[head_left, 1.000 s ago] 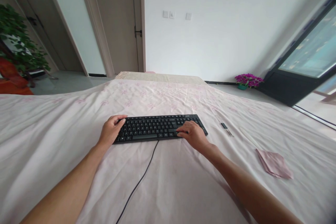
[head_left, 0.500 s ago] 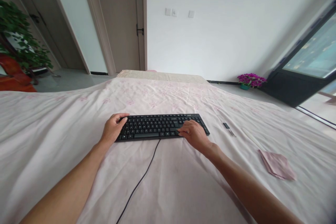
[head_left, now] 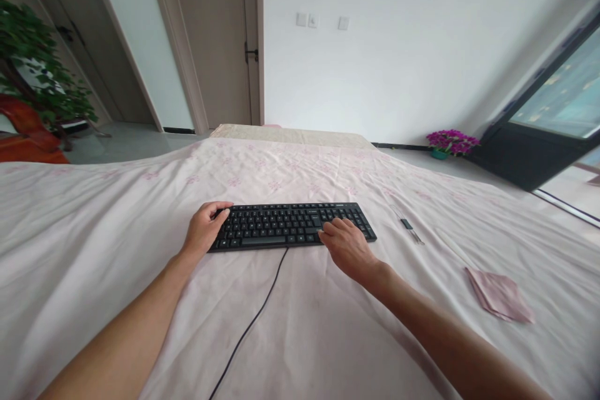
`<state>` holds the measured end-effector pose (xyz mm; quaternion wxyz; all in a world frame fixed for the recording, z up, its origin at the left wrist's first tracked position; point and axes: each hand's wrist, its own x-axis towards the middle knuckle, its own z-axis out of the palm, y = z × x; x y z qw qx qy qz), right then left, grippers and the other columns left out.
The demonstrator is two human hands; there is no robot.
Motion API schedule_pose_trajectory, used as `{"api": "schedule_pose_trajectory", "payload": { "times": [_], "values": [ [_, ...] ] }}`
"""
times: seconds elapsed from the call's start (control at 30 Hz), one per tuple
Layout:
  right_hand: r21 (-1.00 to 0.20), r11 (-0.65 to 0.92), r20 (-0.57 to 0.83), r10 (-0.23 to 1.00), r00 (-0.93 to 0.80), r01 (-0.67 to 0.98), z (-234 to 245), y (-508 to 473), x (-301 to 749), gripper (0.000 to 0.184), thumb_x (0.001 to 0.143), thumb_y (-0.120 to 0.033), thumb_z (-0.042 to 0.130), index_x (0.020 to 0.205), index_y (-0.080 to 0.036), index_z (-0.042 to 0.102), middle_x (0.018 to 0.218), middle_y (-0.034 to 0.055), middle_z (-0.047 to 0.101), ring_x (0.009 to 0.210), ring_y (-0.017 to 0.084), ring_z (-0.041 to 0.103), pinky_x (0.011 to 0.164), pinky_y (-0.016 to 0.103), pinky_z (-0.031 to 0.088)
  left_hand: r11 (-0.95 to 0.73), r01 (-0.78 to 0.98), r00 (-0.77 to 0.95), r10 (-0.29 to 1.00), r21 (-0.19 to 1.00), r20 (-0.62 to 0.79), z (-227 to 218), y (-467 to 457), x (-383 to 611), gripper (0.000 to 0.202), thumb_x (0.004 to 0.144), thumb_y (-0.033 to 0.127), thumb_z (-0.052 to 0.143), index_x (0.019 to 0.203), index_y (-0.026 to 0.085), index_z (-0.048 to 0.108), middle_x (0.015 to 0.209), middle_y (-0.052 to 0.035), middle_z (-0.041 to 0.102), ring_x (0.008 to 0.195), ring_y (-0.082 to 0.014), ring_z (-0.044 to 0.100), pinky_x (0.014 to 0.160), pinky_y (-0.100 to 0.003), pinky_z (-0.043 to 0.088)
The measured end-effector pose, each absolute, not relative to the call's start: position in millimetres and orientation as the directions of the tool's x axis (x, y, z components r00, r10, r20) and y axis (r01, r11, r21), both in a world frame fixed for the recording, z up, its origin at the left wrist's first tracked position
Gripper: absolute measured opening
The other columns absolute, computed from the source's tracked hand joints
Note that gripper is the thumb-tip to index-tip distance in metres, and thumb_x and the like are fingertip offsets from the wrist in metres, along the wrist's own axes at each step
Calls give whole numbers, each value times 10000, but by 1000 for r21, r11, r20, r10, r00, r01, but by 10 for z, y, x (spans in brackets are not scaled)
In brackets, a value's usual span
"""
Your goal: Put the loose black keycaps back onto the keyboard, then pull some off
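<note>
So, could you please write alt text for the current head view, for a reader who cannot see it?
A black keyboard lies on a pink-patterned sheet, a person's left hand holding its left end, the right hand over its right side. A cable runs from its near edge; a small tool and pink cloth lie to the right.

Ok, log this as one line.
left hand: holding black rectangular keyboard at left end | right hand: over its right part | thin black cable: at keyboard's near edge | folded pink cloth: on pale floral sheet
</note>
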<state>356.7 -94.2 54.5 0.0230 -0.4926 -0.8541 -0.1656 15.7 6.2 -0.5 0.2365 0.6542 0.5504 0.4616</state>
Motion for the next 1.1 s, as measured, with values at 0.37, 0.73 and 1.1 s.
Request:
{"api": "schedule_pose_trajectory", "payload": {
  "times": [0.37,0.73,1.1],
  "values": [
    [269,464,197,831,-520,844,534,-940,3605,176,836,-43,542,802,-197,619,850,50,603,794,196,470,678,344,278,-283,520,-43,934,806,355,12,54,176,334,800,390,522,1014,208,702,1102,-56,660,1040,-227,591,955,-339,439],
    [288,483,198,815,-545,827,552,-930,3612,150,861,-73,543,874,-187,639,843,39,606,756,189,464,683,350,275,-311,549,-17,924,776,382,-6,68,164,320,812,382,509,1005,210,698,1080,-57,660,1036,-224,590,940,-336,438],
    [237,473,316,788,-528,849,406,-893,3743,186,931,-170,500,967,-220,675,808,32,597,738,179,469,682,327,287,-322,549,-8,921,771,390,-31,77,148,294,827,364,506,991,208,693,1076,-51,657,1031,-215,587,946,-331,430]
  ]
}}
